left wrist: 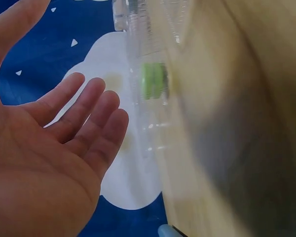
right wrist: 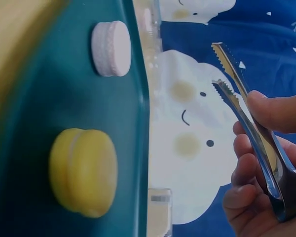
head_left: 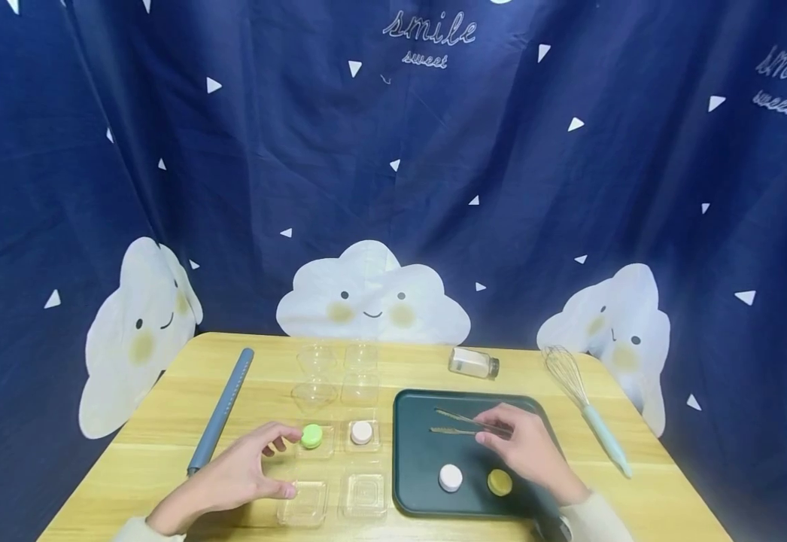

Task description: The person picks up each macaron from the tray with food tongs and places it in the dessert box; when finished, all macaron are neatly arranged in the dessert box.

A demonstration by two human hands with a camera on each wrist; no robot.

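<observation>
My right hand holds metal tongs above the dark green tray, thumb on one side and fingers on the other. The toothed tips of the tongs stand apart with nothing between them. Below them on the tray lie a pale pink macaron and a yellow macaron. My left hand is empty, fingers loosely extended, near the clear plastic boxes. A green macaron sits in one clear box, close by the left fingertips; another pale macaron sits in the box to its right.
Two clear box bases stand at the front, and raised clear lids line up behind. A grey-blue rod-shaped tool lies at the left. A jar with a dark lid is behind the tray; a whisk lies right of it.
</observation>
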